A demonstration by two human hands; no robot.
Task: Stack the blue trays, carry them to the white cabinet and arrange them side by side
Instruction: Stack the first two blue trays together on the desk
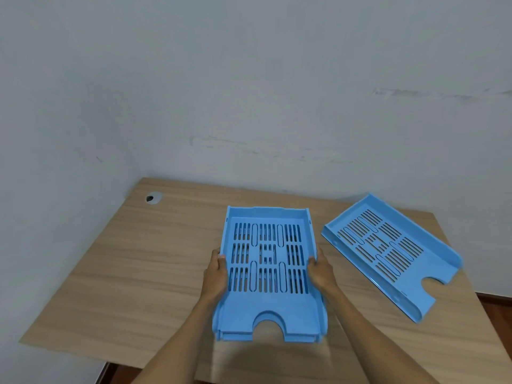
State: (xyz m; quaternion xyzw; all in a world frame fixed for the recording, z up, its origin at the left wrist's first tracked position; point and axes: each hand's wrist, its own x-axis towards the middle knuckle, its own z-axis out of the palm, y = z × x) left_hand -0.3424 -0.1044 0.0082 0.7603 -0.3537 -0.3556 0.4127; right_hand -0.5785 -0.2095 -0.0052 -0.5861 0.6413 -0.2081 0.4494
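Observation:
A stack of blue slotted trays (267,309) lies in the middle of the wooden table (138,273), its notched end toward me. My left hand (217,270) grips the stack's left wall and my right hand (320,270) grips its right wall. At least two trays are nested there, judging by the doubled front edge. Another blue tray (388,250) lies alone on the table to the right, turned at an angle, untouched.
The table stands in a corner against pale walls. A round cable grommet (153,198) sits near its back left. Dark wooden floor (496,303) shows beyond the table's right edge and below its front edge.

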